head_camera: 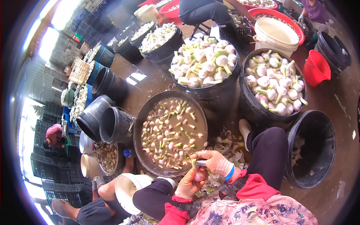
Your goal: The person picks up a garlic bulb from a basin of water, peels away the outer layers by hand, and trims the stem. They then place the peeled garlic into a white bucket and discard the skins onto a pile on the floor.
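My left hand, in an orange-coated work glove, grips a pinkish garlic bulb with its pale green stem pointing up. Close against that stem is my right hand, gloved alike, with its fingers closed around a short tool with a grey metal part, perhaps a knife; most of it is hidden by the fingers. Both hands are over the near rim of a wide round basin, where many garlic bulbs float in brown water. Loose garlic peelings lie on the floor below my hands.
Two black buckets heaped with trimmed garlic stand beyond the basin. A black bucket is at my right, a white bucket at my left. Dark buckets lie tipped leftward. Other people sit nearby.
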{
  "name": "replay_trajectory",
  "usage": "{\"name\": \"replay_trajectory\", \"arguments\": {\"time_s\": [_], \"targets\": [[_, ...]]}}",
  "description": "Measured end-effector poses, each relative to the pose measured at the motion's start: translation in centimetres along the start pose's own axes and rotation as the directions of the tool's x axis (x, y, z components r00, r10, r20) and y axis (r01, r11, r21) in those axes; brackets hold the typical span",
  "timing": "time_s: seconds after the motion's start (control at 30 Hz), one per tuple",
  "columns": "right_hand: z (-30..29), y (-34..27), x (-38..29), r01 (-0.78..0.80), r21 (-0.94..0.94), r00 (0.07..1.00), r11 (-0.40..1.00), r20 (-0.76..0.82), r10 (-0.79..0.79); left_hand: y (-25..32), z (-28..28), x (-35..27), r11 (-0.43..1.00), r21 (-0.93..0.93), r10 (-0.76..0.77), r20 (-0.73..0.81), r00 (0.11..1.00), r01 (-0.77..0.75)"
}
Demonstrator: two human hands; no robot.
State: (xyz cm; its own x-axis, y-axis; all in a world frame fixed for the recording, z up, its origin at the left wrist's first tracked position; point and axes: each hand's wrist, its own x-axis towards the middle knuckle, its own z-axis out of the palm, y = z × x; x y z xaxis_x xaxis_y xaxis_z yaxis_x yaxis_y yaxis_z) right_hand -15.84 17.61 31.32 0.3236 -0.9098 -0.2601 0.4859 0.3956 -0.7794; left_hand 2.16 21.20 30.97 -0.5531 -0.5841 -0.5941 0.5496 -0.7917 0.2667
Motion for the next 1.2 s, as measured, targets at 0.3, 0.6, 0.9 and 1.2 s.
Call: {"name": "replay_trajectory", "arguments": {"time_s": [0.3,0.6,0.9,1.2], "targets": [[-0.6,0.7,-0.1,0.002,-0.059,0.994,0.998,0.111,0.005,-0.2,-0.7,-0.4,0.999,0.029,0.017,0.038,0.999,-0.018],[-0.6,0.5,0.0,-0.096,0.433,0.988,0.896,-0.066,0.138,0.7,0.3,-0.5,0.966,0.15,0.195,0.105,0.975,-0.209],[-5.6,6.7,2.1,0.093,-0.531,0.903,0.842,-0.311,-0.296,0.4,0.8,-2.8,0.962,0.096,0.249,0.076,0.966,-0.256],[1.3,5.0,-1.3,0.118,-0.555,0.993,0.823,0.065,-0.099,0.6,-4.3,-1.1,0.928,0.363,0.125,-0.094,0.988,-0.082]]}}
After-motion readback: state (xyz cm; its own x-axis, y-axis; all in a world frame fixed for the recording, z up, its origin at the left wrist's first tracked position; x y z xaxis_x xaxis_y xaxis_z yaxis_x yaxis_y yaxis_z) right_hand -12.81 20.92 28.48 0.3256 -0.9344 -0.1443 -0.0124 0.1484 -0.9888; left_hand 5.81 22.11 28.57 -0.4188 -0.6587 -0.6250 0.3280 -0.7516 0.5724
